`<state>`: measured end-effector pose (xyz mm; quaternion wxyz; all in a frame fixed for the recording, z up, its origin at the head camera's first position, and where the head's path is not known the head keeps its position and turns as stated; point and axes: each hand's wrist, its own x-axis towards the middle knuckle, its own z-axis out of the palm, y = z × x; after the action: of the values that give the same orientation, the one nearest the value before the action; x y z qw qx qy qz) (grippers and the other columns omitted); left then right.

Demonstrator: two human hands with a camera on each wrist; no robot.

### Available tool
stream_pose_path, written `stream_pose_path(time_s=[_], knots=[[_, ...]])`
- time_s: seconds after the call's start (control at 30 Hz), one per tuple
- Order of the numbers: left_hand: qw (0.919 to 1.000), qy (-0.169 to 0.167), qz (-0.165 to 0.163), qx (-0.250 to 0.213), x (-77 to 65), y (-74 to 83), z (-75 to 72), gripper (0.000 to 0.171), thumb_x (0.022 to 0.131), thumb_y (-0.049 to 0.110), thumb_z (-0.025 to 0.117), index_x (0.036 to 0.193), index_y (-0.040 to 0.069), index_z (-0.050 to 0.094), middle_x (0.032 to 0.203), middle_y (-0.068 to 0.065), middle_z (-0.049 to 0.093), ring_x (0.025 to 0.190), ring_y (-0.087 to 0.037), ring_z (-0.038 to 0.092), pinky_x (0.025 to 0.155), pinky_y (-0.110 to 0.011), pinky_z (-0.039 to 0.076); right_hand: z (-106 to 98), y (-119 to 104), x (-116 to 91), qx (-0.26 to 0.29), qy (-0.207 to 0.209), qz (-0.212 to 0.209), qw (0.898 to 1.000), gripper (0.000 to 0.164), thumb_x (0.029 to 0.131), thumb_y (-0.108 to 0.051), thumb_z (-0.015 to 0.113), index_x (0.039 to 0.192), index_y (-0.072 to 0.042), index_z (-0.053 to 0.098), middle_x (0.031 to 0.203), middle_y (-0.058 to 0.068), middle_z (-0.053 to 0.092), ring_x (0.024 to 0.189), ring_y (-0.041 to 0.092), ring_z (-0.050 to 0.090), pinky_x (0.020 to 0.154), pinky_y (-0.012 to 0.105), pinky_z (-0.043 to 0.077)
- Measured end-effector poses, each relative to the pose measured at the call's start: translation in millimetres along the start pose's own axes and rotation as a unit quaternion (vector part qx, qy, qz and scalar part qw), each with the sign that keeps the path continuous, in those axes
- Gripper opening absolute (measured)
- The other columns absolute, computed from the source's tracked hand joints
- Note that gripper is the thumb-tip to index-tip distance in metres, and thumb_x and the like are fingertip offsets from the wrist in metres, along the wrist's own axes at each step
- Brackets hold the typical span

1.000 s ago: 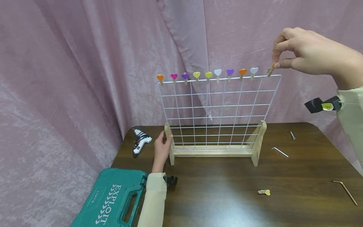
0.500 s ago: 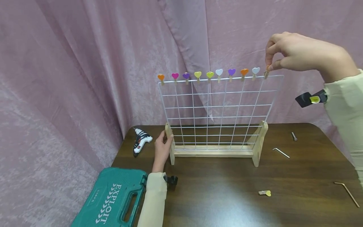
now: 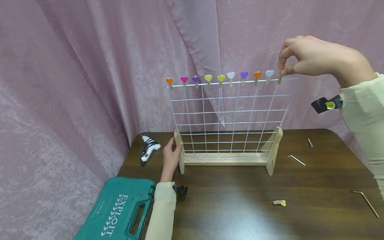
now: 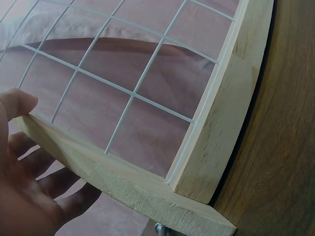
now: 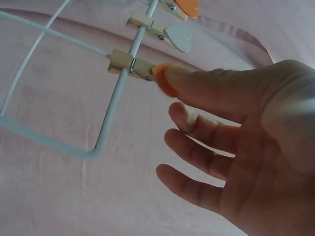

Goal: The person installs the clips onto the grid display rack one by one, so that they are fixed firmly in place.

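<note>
A white wire grid [image 3: 219, 123] stands upright in a wooden stand [image 3: 225, 163]. Several small clothespins with coloured hearts, such as a pink-heart one [image 3: 184, 79], line its top wire. My right hand [image 3: 324, 59] pinches an orange-heart clothespin [image 5: 129, 62] by its heart end, thumb on the heart. That clothespin's wooden jaws sit across the top wire near the right corner, beside a white-heart clothespin [image 5: 178, 39]. At the left, my left hand [image 3: 171, 159] holds the stand's side piece [image 4: 162, 204], thumb on one side and fingers behind it.
On the brown table [image 3: 222, 196] lie a yellow-heart clothespin [image 3: 279, 203], two hex keys [image 3: 297, 160], the larger at far right, and a bolt [image 3: 310, 143]. A glue gun [image 3: 148, 150] and a green tool case [image 3: 120, 206] are at the left. Pink curtains [image 3: 120, 66] hang behind.
My right hand has moved left and slightly down with the orange-heart clothespin, from near the grid's corner to closer beside the white-heart one. My left hand has stayed on the stand.
</note>
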<state>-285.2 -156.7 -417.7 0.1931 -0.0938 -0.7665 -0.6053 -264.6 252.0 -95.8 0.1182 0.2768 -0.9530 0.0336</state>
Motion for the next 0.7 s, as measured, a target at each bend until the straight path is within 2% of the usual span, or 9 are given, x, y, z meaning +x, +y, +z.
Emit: stream_pose_path(time_s=[0.17,0.27,0.33,0.53,0.63,0.7], knots=[[1.0,0.008,-0.004,-0.004,5.5,-20.2,0.9,0.034,0.092,0.025,0.058,0.122,0.009,0.059,0.111,-0.019,0.062,0.099,-0.027,0.06,0.082,-0.041,0.051,2.1,-0.6,-4.9,0.005,0.003,0.026,1.0,0.009,0.084,-0.019,0.065,0.09,-0.013,0.068,0.108,0.01,0.054,0.097,0.033,0.046,0.076,0.045,0.036],[0.9999,0.013,0.003,-0.004,6.4,-24.2,1.7,0.034,0.091,0.028,0.059,0.12,0.01,0.059,0.111,-0.018,0.063,0.098,-0.025,0.061,0.082,-0.04,0.051,5.2,0.0,-13.0,0.017,0.031,0.027,0.999,0.019,0.084,-0.023,0.066,0.098,-0.009,0.066,0.109,0.012,0.054,0.1,0.035,0.046,0.078,0.049,0.036],[0.9998,0.015,0.009,-0.005,7.3,-26.0,1.9,0.034,0.091,0.029,0.059,0.119,0.01,0.06,0.109,-0.017,0.063,0.097,-0.024,0.061,0.081,-0.039,0.051,8.0,-0.1,-19.5,0.017,0.055,0.028,0.998,0.022,0.085,-0.023,0.066,0.101,-0.008,0.064,0.108,0.01,0.054,0.096,0.032,0.047,0.075,0.046,0.036],[0.9998,0.015,0.009,-0.009,7.2,-20.9,-1.2,0.036,0.091,0.027,0.059,0.12,0.005,0.059,0.107,-0.018,0.063,0.096,-0.025,0.061,0.081,-0.039,0.051,23.2,-0.9,-42.3,0.023,0.13,0.019,0.991,0.018,0.085,-0.016,0.064,0.102,-0.009,0.065,0.104,0.006,0.056,0.076,0.018,0.043,0.065,0.034,0.031],[0.9999,0.008,0.007,-0.012,4.4,-8.4,-3.0,0.035,0.092,0.02,0.058,0.121,0.002,0.057,0.109,-0.023,0.062,0.097,-0.029,0.061,0.081,-0.041,0.051,35.2,-0.9,-54.4,0.022,0.176,-0.003,0.984,0.015,0.084,-0.011,0.065,0.099,-0.008,0.066,0.1,0.007,0.058,0.076,0.017,0.041,0.065,0.033,0.03],[0.9999,0.003,0.012,-0.011,4.5,-8.1,-2.8,0.032,0.092,0.016,0.057,0.121,0.002,0.058,0.109,-0.024,0.061,0.096,-0.03,0.061,0.079,-0.042,0.052,43.5,-1.3,-63.3,0.024,0.2,-0.015,0.979,0.015,0.083,-0.008,0.065,0.098,-0.006,0.065,0.099,0.008,0.058,0.082,0.018,0.043,0.066,0.035,0.031]])
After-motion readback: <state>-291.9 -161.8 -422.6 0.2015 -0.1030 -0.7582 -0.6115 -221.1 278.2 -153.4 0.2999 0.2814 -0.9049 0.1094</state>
